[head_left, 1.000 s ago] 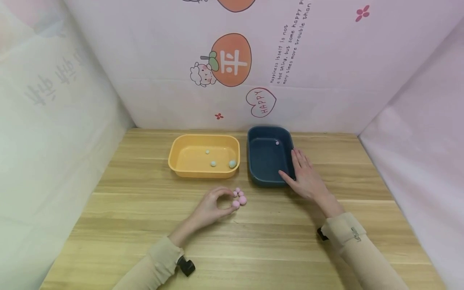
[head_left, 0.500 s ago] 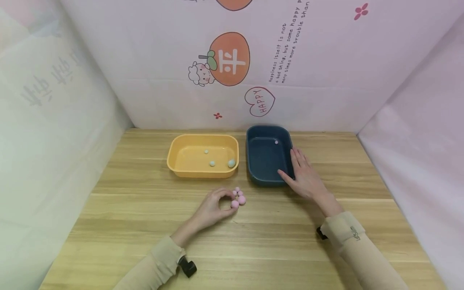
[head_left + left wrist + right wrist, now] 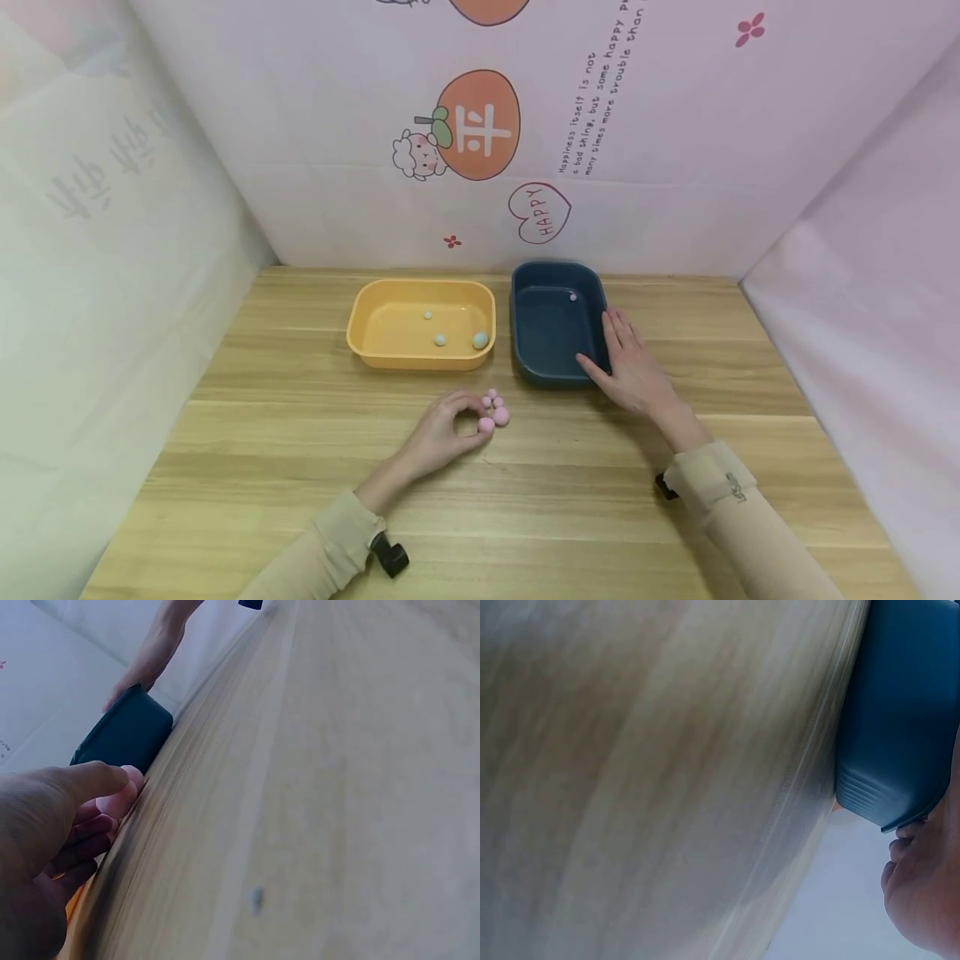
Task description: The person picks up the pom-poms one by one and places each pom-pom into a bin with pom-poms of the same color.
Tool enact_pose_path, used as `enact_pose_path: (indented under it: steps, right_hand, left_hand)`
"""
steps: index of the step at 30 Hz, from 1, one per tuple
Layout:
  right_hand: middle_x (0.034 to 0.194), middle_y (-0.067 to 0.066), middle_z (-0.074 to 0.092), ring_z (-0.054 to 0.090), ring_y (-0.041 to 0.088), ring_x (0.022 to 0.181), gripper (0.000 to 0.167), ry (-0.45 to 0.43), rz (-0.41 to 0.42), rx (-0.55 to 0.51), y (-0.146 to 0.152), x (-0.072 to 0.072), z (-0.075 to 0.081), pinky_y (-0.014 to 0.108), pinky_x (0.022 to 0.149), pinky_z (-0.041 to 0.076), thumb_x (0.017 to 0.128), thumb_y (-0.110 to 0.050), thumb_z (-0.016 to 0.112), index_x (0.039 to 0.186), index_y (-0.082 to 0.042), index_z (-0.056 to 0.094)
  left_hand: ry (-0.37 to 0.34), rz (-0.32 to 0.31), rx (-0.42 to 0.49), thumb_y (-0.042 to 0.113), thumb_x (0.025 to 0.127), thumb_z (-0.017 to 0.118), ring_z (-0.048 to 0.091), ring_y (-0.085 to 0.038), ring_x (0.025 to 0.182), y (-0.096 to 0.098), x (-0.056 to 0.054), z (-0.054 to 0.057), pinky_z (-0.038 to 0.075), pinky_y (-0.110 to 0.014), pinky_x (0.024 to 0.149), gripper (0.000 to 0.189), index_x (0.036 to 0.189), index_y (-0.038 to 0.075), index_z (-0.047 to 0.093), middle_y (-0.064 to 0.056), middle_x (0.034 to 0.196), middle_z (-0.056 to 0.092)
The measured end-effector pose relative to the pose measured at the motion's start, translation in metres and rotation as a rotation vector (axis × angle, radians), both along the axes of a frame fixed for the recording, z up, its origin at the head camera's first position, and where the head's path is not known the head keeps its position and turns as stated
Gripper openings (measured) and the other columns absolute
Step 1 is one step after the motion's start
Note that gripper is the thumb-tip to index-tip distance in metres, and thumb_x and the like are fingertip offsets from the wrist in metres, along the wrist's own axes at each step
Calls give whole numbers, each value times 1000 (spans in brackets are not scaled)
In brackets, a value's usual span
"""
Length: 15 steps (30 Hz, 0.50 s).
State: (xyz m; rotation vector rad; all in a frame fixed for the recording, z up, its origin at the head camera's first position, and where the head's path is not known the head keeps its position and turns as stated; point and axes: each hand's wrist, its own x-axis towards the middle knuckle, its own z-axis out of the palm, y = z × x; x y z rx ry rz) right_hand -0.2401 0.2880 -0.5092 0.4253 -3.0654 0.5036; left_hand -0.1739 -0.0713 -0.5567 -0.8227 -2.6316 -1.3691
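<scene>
Beside a small cluster of pink balls [image 3: 501,416] on the table, my left hand [image 3: 438,433] pinches one larger pink ball [image 3: 486,425] between thumb and index finger. The left wrist view shows the thumb against this ball [image 3: 118,801], which partly hides the others. My right hand [image 3: 633,371] rests at the right side of a dark blue box [image 3: 558,379]. Its fingers lie straight along the rim, with the thumb reaching over the near right corner. One tiny pink ball [image 3: 573,297] lies inside the blue box.
A yellow box [image 3: 420,363], left of the blue one, holds pale green balls [image 3: 480,340] of differing size. Both boxes stand near the back of the wooden table [image 3: 525,517]. Printed cloth walls [image 3: 337,167] enclose the back and sides.
The pinched pink ball has shifted very slightly left, away from the larger one beside it. My right hand stays at the blue box.
</scene>
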Motion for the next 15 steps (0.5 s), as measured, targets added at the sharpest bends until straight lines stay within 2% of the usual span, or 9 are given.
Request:
enact_pose_path:
  steps: [6,15]
  right_hand:
    - [183,30,6,6,48,172,99,-3,1,-1,-1,0,0,64,140,13,113,-60,46,173,7,5]
    - [183,31,6,7,48,172,99,-4,-1,-11,-2,1,1,63,141,12,113,-60,46,173,7,4]
  left_hand:
    - [3,-2,22,13,88,91,73,-28,117,-2,2,-1,60,-49,109,23,106,6,79,-9,118,80]
    - [-44,20,20,10,89,91,74,-28,118,-4,5,11,59,-47,111,25,110,4,80,-10,120,80]
